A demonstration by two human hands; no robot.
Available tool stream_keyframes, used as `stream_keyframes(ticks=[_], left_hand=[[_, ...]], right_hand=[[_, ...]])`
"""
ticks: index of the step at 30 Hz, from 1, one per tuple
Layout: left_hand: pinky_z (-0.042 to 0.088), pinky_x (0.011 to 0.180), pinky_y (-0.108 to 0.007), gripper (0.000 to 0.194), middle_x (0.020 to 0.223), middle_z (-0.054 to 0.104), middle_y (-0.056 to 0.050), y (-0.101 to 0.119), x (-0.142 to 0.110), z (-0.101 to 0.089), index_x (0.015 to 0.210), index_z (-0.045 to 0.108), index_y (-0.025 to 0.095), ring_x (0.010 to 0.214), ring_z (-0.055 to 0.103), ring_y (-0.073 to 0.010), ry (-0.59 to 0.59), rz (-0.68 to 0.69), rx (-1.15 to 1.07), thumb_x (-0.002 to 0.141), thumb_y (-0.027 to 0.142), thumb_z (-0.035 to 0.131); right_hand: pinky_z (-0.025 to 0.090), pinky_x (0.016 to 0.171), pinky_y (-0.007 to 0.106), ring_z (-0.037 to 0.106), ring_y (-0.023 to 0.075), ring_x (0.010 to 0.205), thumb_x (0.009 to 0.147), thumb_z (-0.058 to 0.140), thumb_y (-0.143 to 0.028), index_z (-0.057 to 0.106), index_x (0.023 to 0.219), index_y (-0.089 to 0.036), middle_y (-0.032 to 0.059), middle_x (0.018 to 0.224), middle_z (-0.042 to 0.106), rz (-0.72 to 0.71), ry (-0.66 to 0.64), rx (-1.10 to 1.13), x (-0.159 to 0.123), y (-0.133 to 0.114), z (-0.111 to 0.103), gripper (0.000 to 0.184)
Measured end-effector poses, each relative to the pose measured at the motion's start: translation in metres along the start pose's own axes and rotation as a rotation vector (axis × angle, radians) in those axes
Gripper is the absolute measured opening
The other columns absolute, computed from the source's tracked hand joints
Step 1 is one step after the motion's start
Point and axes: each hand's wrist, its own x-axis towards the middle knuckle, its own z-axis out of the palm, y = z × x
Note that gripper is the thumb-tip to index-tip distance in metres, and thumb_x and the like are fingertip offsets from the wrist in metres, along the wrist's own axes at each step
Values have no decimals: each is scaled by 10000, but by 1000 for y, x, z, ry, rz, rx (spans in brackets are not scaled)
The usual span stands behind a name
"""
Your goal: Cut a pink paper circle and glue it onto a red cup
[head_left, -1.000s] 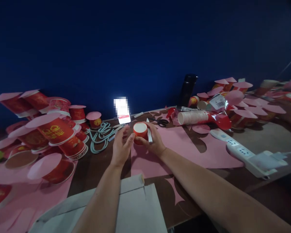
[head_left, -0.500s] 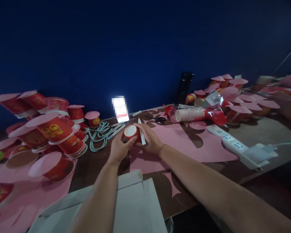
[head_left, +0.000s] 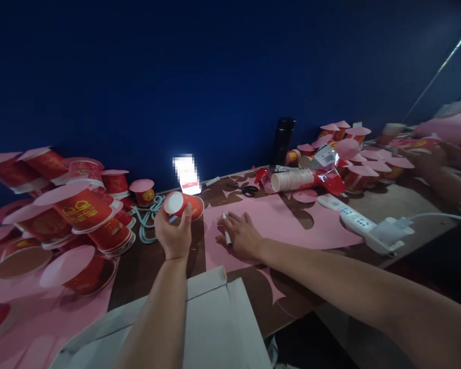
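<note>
My left hand [head_left: 173,233] is wrapped round a red paper cup [head_left: 192,206], tilted so that its white round end [head_left: 174,203] faces left and up. To its right, my right hand [head_left: 244,234] rests low over a pink paper sheet [head_left: 292,228], fingers partly spread. A white marker pen [head_left: 226,230] is held between its thumb and fingers. Just behind the cup a bundle of pale blue cord [head_left: 148,220] lies on the brown table. A lit phone [head_left: 187,174] stands upright against the dark blue wall.
Red cups with pink paper discs [head_left: 80,205] pile up at left; more [head_left: 363,171] stand at right. Black scissors [head_left: 249,190], a bagged stack of cups [head_left: 294,180], a black bottle [head_left: 283,141] and a power strip [head_left: 359,220] lie about. A co-worker's hands [head_left: 426,159] show far right.
My hands have parted. The left hand has carried the cup left and tilted it; the right has left the cup and dropped onto the pink sheet with the marker pen.
</note>
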Motion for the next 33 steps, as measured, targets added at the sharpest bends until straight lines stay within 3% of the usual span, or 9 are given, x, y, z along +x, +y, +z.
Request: stream_keyframes(ticks=[6,13,17,20,23,27,33], left_hand=[[434,903,-376,471,1012,631,-85,6,5,-9,1097,596,155,968,584,-223,-31,0,-21,751,475,596],[438,881,-396,522,1037,647,-102,7,6,-9,1105,607,162,966,591,-253,-371,36,-17,720,513,616],[434,897,-398,513,1070,646,-101,11,6,-10,1118,603,169,1000,587,-250,-552,77,-62,725,499,619],[455,865,-393,532,1063,651,-95,19,7,-15,1142,591,176,964,601,-245,-667,72,-75,719,497,626],[467,841,-370,513,1080,647,-74,28,8,-18,1141,587,201,958,603,-237,-761,103,-99,718,488,629],[470,821,-355,457,1042,652,-51,31,6,-17,1074,605,215,923,605,-226,-853,128,-85,692,459,661],[480,816,-386,479,1040,646,-73,24,1,-12,1090,593,210,907,615,-236,-914,104,-81,658,392,691]], right_hand=[[218,978,645,422,298,1254,886,476,-408,495,1133,-214,142,1214,584,-17,25,4,26,11,12,315],[309,981,505,560,238,1078,887,484,-382,517,1131,-198,103,1117,629,-56,43,63,45,24,11,307],[393,945,423,559,228,1051,875,491,-286,497,1191,-162,133,1157,602,-75,237,135,46,32,13,339],[415,943,434,541,242,1076,898,436,-251,469,1252,-166,137,1170,602,-64,431,179,45,40,5,366],[423,945,436,532,245,1078,922,392,-268,483,1266,-182,126,1201,590,-71,536,186,41,42,-9,367],[453,905,410,554,224,1006,909,447,-300,509,1257,-238,78,1175,608,-153,581,252,33,36,-21,358],[464,863,401,573,216,944,911,445,-332,589,1129,-233,78,1025,646,-118,591,332,32,33,-23,280]])
